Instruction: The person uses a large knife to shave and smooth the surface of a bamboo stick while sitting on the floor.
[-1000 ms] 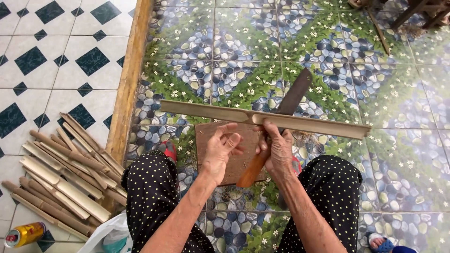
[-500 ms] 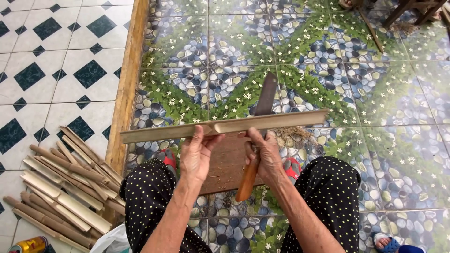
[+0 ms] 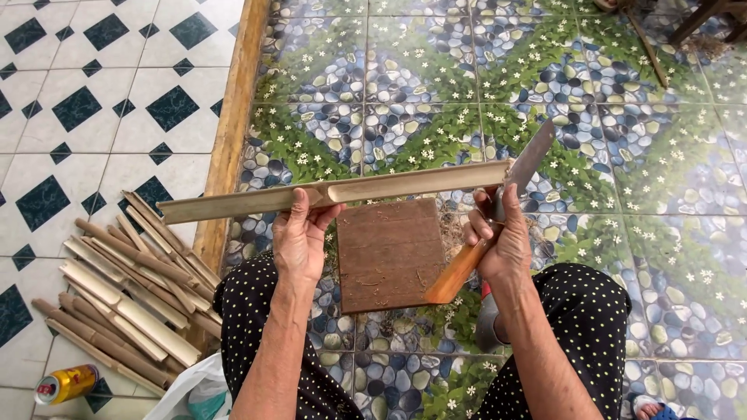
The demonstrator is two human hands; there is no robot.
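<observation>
A long split bamboo strip (image 3: 389, 187) is held level above a brown wooden board (image 3: 389, 253) lying on the patterned floor. My left hand (image 3: 299, 237) grips the strip near its middle. My right hand (image 3: 498, 237) holds a big knife by its orange wooden handle (image 3: 459, 272). The knife's grey blade (image 3: 529, 159) points up and away, and meets the strip's right end. My knees in black dotted trousers flank the board.
A pile of split bamboo pieces (image 3: 124, 295) lies on the white tiled floor at the left. A wooden threshold beam (image 3: 233, 117) divides the two floors. A yellow can (image 3: 66, 383) and a white plastic bag (image 3: 198, 389) sit at the bottom left.
The bamboo strip has shifted left in my hands. The knife has moved from the strip's middle to its right end, and my right hand has moved right with it.
</observation>
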